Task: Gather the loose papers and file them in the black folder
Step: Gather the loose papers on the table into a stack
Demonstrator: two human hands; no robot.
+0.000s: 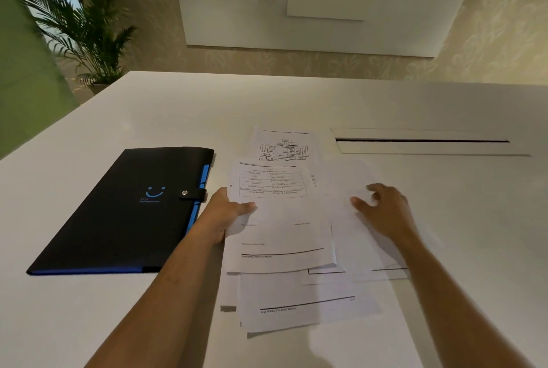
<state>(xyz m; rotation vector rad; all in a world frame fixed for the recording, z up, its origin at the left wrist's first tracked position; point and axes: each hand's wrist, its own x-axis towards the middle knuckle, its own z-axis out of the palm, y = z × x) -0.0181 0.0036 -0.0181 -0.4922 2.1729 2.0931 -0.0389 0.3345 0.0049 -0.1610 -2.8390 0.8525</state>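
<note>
Both forearms bare, no sleeves, no watch/rings visible; left hand point(226, 213) & right hand point(382, 207) ungloved.

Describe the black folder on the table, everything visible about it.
The black folder lies flat and closed on the white table, left of the spread papers, angled so its long side runs away from the viewer. Its cover looks like matte plastic, with a blue smiley logo and small blue lettering beneath. A short black strap with a silver snap button wraps over the right edge, apparently fastened. Blue tabs show along that edge, and a blue strip along the near edge. The left hand, gripping a sheet, sits just beside it; contact is unclear.
</note>
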